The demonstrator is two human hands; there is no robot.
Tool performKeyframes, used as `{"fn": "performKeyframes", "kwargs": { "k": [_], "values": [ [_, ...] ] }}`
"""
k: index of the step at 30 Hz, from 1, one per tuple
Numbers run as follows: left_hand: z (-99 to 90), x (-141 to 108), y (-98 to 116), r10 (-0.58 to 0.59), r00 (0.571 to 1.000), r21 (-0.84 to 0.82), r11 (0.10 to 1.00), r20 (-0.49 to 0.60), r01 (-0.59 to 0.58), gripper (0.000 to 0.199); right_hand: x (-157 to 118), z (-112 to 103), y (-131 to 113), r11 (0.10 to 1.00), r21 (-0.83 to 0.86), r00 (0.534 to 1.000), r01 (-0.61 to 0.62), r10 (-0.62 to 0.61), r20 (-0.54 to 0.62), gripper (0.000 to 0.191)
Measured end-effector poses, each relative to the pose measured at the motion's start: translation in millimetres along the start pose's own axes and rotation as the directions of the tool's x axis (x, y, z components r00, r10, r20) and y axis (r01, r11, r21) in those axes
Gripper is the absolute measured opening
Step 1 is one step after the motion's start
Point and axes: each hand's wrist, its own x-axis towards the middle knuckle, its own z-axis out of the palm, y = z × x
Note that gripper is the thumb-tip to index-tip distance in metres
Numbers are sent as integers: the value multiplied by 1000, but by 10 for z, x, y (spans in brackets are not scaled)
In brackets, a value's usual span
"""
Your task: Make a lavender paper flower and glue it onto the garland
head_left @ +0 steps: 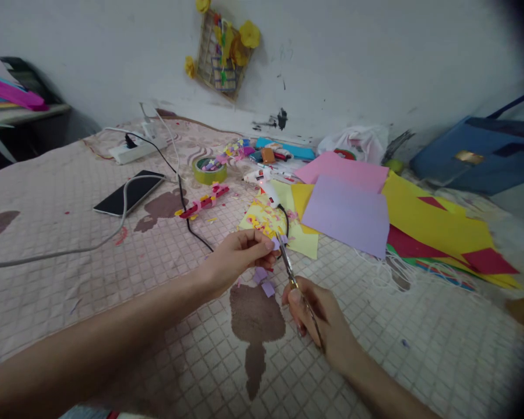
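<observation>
Between the fingertips of my left hand (247, 254) is a small purple paper piece (276, 242), pinched near the middle of the view. My right hand (315, 308) is closed around the handles of a pair of scissors (289, 266). The blades point up and away, touching or just beside the purple piece; I cannot tell whether they cut into it. Several purple paper scraps (267, 287) lie on the cloth below my left fingers. Beyond the hands, yellow and pink clippings (264, 221) are heaped on a pale yellow sheet (303, 242), with a white glue gun (269, 194) beside them.
Coloured sheets, a purple one (347, 212) on top, spread to the right near white string (399, 270). Left of centre are a decorated red stick (204, 202), a tape roll (209, 170), a phone (128, 193) and a power strip (137, 148). Cables (124, 203) cross the cloth. A blue bag (480, 154) stands far right.
</observation>
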Motion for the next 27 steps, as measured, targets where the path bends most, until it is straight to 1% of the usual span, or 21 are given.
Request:
{"fn": "performKeyframes", "kwargs": {
  "k": [5, 16, 20, 27],
  "values": [
    [26, -7, -57, 15, 999, -43, 999, -32, -16, 17, 15, 10, 4, 1000, -13, 1000, 0, 0, -15, 47],
    [86, -35, -109, 42, 996, -89, 995, -76, -49, 15, 10, 7, -19, 997, -72, 999, 33, -36, -37, 43],
    [94, -39, -115, 41, 994, -97, 994, -97, -51, 15, 17, 14, -1, 998, -53, 999, 26, -28, -35, 41],
    [92, -34, -130, 58, 995, -103, 992, -87, -67, 13, 0, 8, -7, 1000, -27, 1000, 12, -13, -28, 40]
  ]
}}
